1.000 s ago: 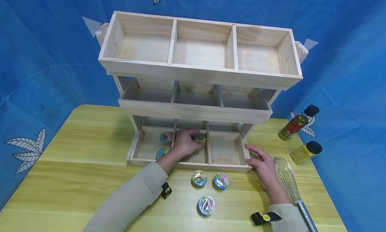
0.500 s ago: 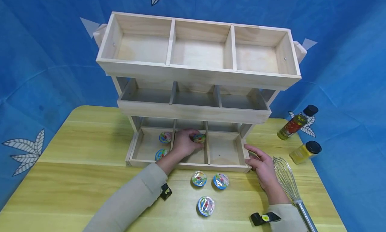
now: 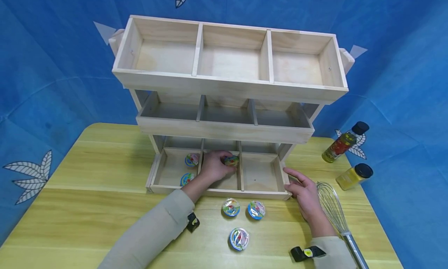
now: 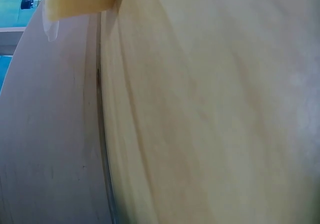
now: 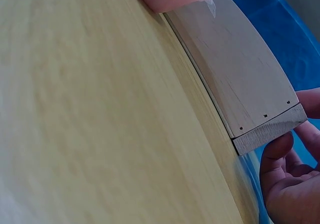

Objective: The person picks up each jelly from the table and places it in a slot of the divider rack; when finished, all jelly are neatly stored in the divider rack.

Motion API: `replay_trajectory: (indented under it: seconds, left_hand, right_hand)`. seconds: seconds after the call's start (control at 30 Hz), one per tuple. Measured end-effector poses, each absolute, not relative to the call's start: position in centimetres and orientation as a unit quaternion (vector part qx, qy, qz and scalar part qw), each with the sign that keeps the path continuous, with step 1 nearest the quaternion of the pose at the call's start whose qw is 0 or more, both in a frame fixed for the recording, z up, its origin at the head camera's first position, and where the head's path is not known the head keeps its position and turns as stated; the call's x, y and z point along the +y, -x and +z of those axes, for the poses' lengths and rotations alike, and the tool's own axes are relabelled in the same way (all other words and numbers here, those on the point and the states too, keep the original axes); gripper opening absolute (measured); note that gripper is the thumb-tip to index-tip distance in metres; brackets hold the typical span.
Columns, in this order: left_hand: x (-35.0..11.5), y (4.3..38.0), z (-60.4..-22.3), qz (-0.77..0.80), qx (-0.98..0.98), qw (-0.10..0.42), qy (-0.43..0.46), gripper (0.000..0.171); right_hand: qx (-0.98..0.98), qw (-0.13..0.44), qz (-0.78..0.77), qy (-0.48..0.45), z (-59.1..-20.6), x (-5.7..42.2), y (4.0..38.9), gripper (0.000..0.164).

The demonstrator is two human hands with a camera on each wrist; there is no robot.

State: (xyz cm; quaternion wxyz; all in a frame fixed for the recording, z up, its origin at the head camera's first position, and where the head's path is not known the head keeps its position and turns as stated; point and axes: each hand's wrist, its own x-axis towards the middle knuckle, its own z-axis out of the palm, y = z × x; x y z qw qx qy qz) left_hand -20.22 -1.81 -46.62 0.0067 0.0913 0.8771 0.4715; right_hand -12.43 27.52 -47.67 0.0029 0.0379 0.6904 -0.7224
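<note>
In the head view my left hand (image 3: 214,167) reaches into the middle compartment of the bottom tier of a wooden rack (image 3: 224,127). Thumb and fingers pinch a jelly cup (image 3: 231,161) with a printed lid, near the right divider. To the left, a jelly cup (image 3: 191,159) and another jelly cup (image 3: 187,179) sit in the left compartment. My right hand (image 3: 305,193) grips the bottom tier's right front corner; the right wrist view shows fingers (image 5: 280,151) against the board's end (image 5: 270,129). The left wrist camera misses the left hand.
Three jelly cups stand on the table before the rack: one jelly cup (image 3: 231,207), a second jelly cup (image 3: 256,210), a third jelly cup (image 3: 239,238). At right are a whisk (image 3: 332,206), a yellow jar (image 3: 353,177) and an oil bottle (image 3: 344,142). Blue cloth (image 3: 52,67) hangs behind.
</note>
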Motion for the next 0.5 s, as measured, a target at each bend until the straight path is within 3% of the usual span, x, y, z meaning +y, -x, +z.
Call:
replay_trajectory:
  seconds: [0.23,0.5]
  left_hand:
    - [-1.9,20.1,-46.6,0.475,0.876,0.012,-0.088,0.049]
    - [-2.6,18.7,-45.4,0.5,0.86,0.027,-0.104,0.074]
  right_hand:
    - [0.693,0.003,-0.72,-0.042,-47.5,27.5,12.4,0.052]
    - [0.698,0.006,-0.715,-0.028,-47.7,27.8,12.4,0.051]
